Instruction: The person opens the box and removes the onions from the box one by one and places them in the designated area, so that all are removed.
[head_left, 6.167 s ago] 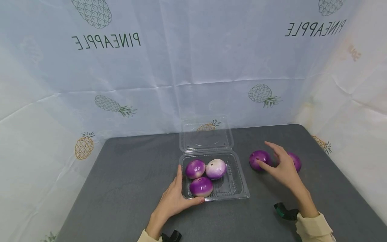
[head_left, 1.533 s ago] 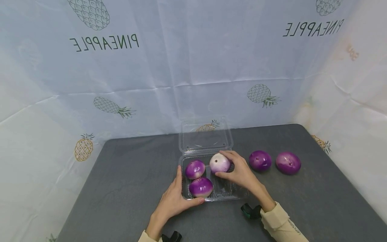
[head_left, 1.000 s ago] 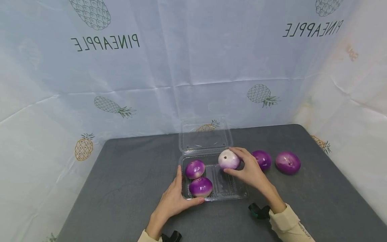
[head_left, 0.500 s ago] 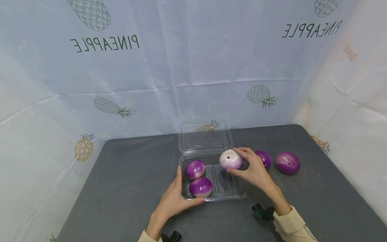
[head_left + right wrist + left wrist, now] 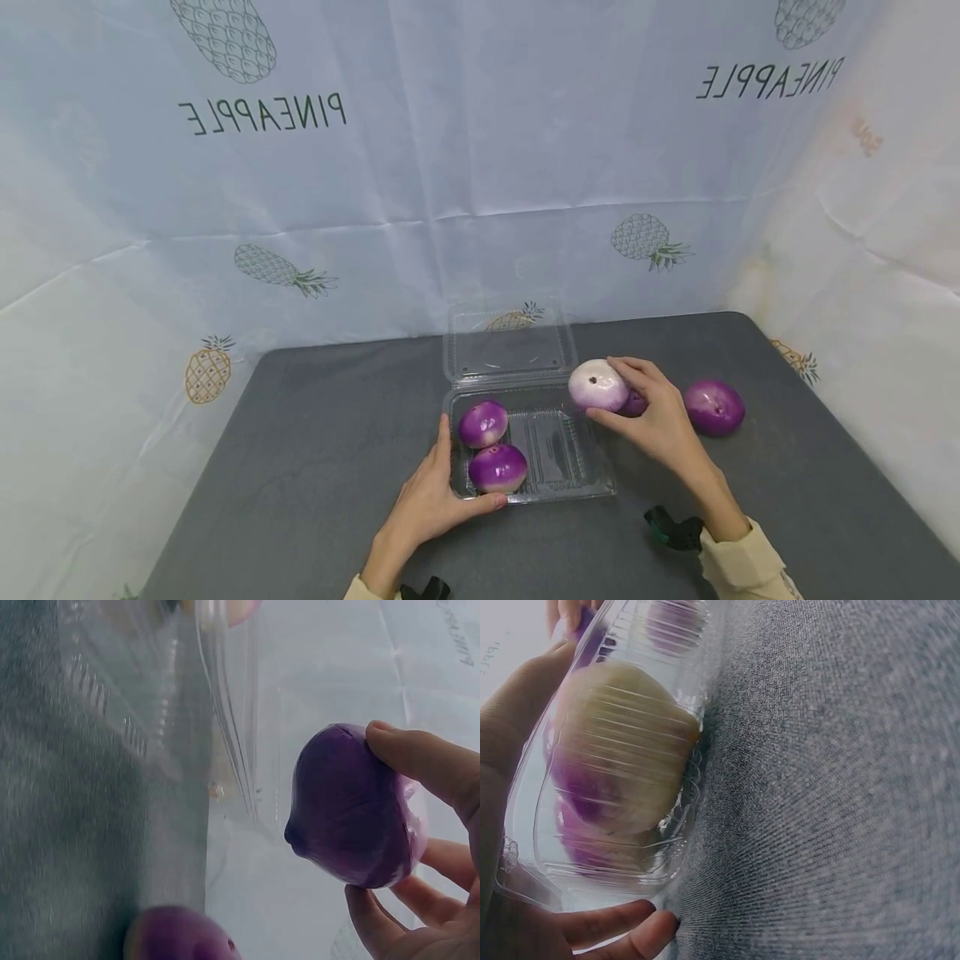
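My right hand (image 5: pixel 663 421) pinches a white-and-purple onion (image 5: pixel 596 386) between thumb and fingers. That onion is raised over the right rim of a clear plastic clamshell box (image 5: pixel 566 467); in the right wrist view the onion (image 5: pixel 349 810) shows a purple side with a small pointed tip. Inside the box, along its left, lie two purple onions, a rear one (image 5: pixel 483 423) and a front one (image 5: pixel 498 468). My left hand (image 5: pixel 427 492) rests against the box's front-left corner, thumb along the front edge, straight fingers along the left side. In the left wrist view the box wall (image 5: pixel 622 750) stands before the onions.
The box's lid (image 5: pixel 510 342) leans open toward the back. Right of the box, one purple onion (image 5: pixel 633 404) is partly hidden behind the right hand, and another (image 5: pixel 714 407) lies farther right. A pineapple-print cloth (image 5: pixel 480 150) hangs behind the grey table (image 5: pixel 322 433).
My right hand came from the loose onions to the box, took the pale onion and has carried it up and right to the rim. The left hand has stayed at the corner.
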`<state>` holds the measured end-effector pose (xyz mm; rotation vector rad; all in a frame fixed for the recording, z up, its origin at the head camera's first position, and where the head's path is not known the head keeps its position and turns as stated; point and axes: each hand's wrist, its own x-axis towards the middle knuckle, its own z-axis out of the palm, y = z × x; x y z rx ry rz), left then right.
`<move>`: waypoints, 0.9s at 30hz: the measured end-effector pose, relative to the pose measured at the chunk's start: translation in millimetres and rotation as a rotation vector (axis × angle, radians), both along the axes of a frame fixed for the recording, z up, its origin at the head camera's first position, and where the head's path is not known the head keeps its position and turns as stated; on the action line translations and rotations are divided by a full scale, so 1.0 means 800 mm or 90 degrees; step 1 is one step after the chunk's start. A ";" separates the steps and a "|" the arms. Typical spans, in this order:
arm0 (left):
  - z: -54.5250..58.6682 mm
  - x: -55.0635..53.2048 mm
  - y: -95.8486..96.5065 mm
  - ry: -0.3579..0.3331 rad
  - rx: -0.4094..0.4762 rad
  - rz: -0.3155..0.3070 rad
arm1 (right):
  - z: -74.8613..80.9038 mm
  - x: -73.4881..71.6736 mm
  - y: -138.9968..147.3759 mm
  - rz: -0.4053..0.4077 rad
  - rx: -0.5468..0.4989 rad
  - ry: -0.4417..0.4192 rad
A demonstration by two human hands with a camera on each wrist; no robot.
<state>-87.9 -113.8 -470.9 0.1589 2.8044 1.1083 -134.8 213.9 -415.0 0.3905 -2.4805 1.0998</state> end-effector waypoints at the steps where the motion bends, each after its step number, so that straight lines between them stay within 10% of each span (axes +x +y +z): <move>1: 0.000 0.000 0.000 -0.001 0.001 0.000 | 0.001 0.000 0.003 -0.001 -0.004 0.003; 27: 0.000 0.000 0.000 0.001 0.004 -0.002 | 0.012 0.015 0.073 -0.083 -0.015 0.015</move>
